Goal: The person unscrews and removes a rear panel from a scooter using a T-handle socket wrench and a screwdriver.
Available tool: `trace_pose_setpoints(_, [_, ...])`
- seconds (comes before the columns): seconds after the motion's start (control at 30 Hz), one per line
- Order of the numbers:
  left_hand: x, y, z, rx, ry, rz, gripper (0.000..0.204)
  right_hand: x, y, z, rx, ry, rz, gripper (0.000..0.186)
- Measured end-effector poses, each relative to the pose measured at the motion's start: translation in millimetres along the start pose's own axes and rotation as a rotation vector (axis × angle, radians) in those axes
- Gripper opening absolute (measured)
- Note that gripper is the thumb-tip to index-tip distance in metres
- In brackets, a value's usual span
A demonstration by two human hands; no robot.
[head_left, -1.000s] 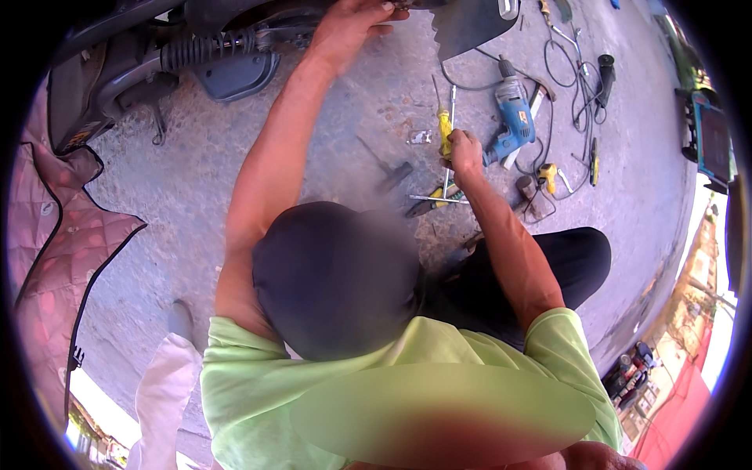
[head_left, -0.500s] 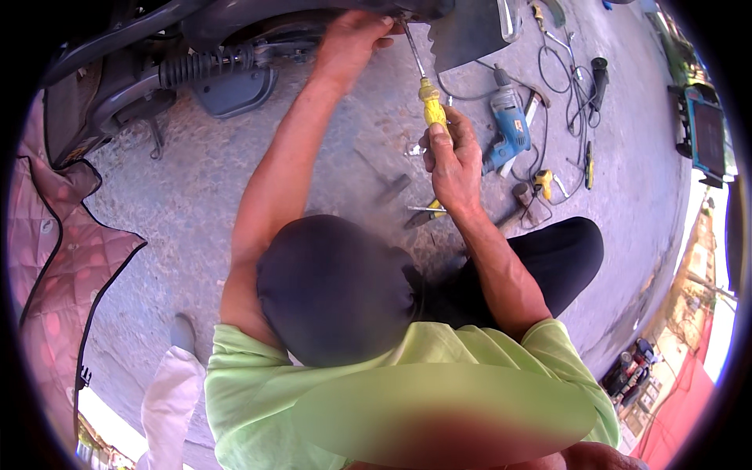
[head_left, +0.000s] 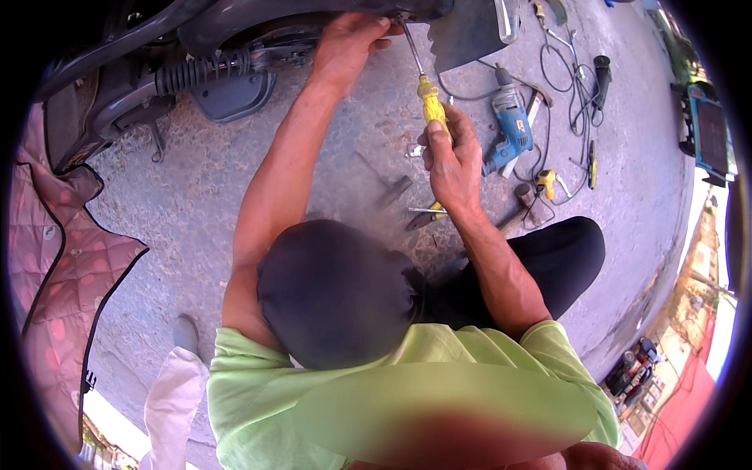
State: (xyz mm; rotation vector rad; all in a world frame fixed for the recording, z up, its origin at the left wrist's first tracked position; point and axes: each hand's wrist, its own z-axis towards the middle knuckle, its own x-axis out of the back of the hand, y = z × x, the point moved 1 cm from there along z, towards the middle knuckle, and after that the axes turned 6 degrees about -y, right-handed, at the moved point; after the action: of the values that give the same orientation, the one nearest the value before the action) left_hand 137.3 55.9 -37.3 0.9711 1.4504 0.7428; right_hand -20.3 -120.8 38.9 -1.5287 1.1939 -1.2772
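My right hand [head_left: 454, 160] is closed round the yellow handle of a screwdriver [head_left: 432, 106]. Its metal shaft points up and away, and the tip meets the underside of the dark motorbike's rear [head_left: 313, 17], beside a dark mudguard flap [head_left: 468, 39]. My left hand [head_left: 345, 51] reaches up to the same spot. Its thumb and fingers are bent together next to the screwdriver tip; whatever small part they pinch is hidden.
Right of my hand lie a blue electric drill [head_left: 513, 129], a hammer [head_left: 526, 205], a yellow tape measure [head_left: 546, 182] and looped cables. Pliers [head_left: 427, 217] rest by my knee [head_left: 568, 254]. A quilted pink cover [head_left: 70, 313] hangs at left; another person's leg [head_left: 171, 399] is behind it.
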Motion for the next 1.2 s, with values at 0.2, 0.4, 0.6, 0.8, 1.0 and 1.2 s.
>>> trace_pose_setpoints(0.2, [0.0, 4.1, -1.1, 0.036, 0.009, 0.048, 0.020, 0.6, 0.3, 2.3, -0.003, 0.024, -0.125, 0.039])
trace_pose_setpoints(0.4, [-4.6, 10.4, -3.6, -0.014, -0.066, -0.022, 0.025, 2.7, 6.6, -0.8, 0.064, 0.050, -0.214, 0.040])
trace_pose_setpoints(0.6, [-5.6, 15.5, -6.6, 0.043, -0.027, 0.039, 0.026, 2.0, 6.9, 0.2, 0.064, 0.045, -0.156, 0.039])
trace_pose_setpoints(0.8, [-4.5, 13.3, -5.0, 0.029, -0.029, 0.023, 0.025, 2.7, -0.3, -1.3, 0.038, 0.035, -0.124, 0.041])
trace_pose_setpoints(1.0, [-1.1, 11.0, -4.0, 0.048, -0.019, 0.074, 0.023, 2.3, 4.1, 0.8, 0.060, 0.038, -0.142, 0.040])
trace_pose_setpoints(1.2, [-7.3, 17.5, -9.0, 0.016, 0.004, 0.119, 0.026, 15.0, -5.0, 6.2, -0.365, -0.340, 0.946, 0.045])
